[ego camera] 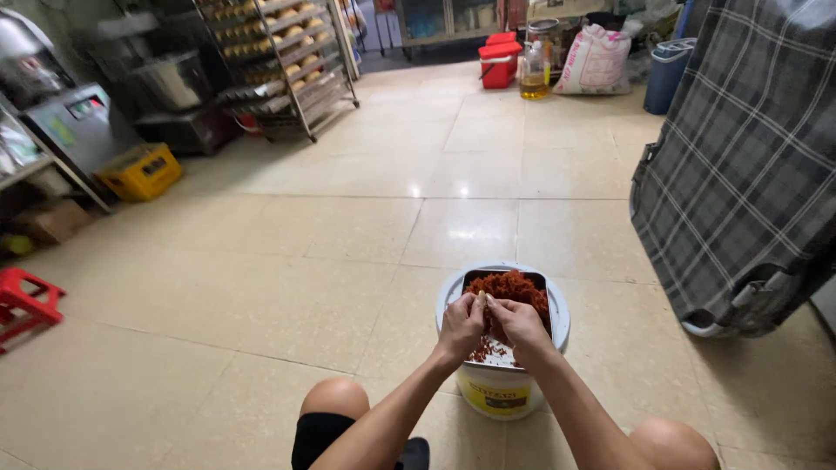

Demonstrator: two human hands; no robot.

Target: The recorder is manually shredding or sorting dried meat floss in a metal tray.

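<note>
Bakery back room or small food workshop indicated: tall wheeled metal rack (283, 61) loaded with bread trays, large steel mixing bowl (171, 80), big white flour sack (595, 61), oil jug (534, 71), tiled floor (287, 261).

Glossy beige floor tiles (348, 226) reflect overhead light. A metal rack of baked rolls (283, 61) stands upper left, a yellow crate (139, 171) beside machines, a red stool (26, 300) at left, a plaid folding cot (740, 165) at right.
</note>
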